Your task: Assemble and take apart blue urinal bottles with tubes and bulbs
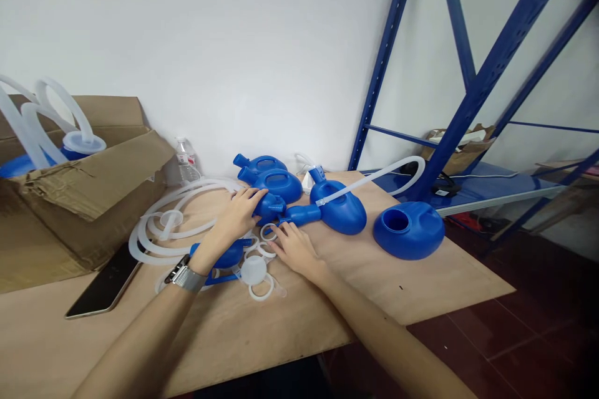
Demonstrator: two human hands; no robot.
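Observation:
My left hand (241, 209) is wrapped over a blue plastic spout piece (270, 207) at the middle of the table. The thumb and fingertips of my right hand (296, 248) are at a translucent white ring (268, 232) just below that piece, seeming to pinch its edge. More white rings (261, 287) and a round white cap (253, 270) lie loose between my forearms. Another blue spout piece (229, 255) lies partly hidden behind my left wrist. To the right, a blue bottle with a handle (344, 209) has a white tube (384, 173) lying across it.
Two blue bottles (279, 186) lie behind my hands; an open-mouthed blue container (416, 234) stands right. Coiled tubing (140, 237), a dark phone-like slab (105, 283), a clear water bottle (186, 162) and a cardboard box (70, 218) are left. Blue shelving (384, 56) rises beyond the table.

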